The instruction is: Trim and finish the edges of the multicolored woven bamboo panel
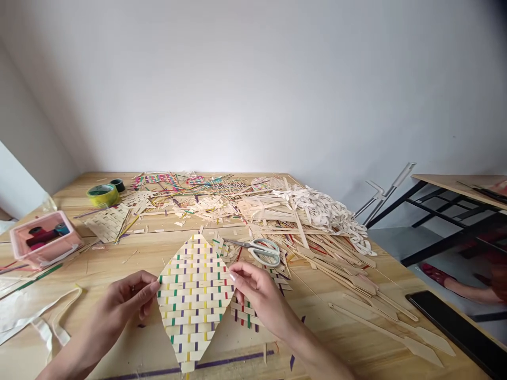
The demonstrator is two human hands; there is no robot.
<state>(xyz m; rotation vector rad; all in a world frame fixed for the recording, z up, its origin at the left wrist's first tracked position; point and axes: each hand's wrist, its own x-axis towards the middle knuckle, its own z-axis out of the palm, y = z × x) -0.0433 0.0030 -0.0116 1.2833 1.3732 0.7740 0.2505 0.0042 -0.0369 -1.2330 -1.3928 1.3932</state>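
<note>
A leaf-shaped woven panel (pixel 194 298) of pale strips with coloured checks is held just above the wooden table (pixel 356 338), one tip pointing away from me. My left hand (pixel 127 306) pinches its left edge. My right hand (pixel 259 295) pinches its right edge with thumb and fingers. Under the right hand lies another woven piece (pixel 245 314) with coloured strips.
Scissors (pixel 259 249) lie just beyond the panel. A big heap of strips and woven scraps (pixel 222 203) covers the back of the table, with white looped bands (pixel 328 214) at the right. A pink box (pixel 43 238) and tape rolls (pixel 103 194) sit left. A person's foot (pixel 435 274) shows at right.
</note>
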